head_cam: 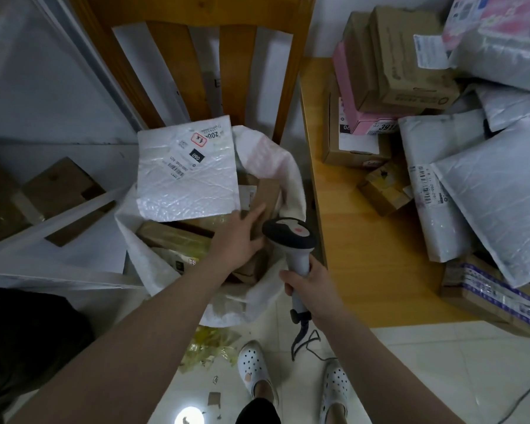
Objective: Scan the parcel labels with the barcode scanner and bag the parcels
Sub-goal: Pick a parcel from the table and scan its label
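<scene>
A white padded mailer (186,166) with a printed label lies over the mouth of a large white woven bag (285,179) that stands on the floor against a wooden chair. Brown cardboard parcels (172,238) fill the bag beneath it. My left hand (242,234) reaches into the bag with fingers straight, just below the mailer's lower right corner; whether it touches the mailer is unclear. My right hand (306,286) grips the handle of a grey and black barcode scanner (291,237), its head over the bag's right rim.
A wooden table (349,228) on the right holds a heap of parcels: brown boxes (410,71), a pink box (349,96) and white mailers (484,203). The wooden chair (196,56) stands behind the bag. Cardboard (62,191) lies at the left, and plastic scraps (208,347) near my feet.
</scene>
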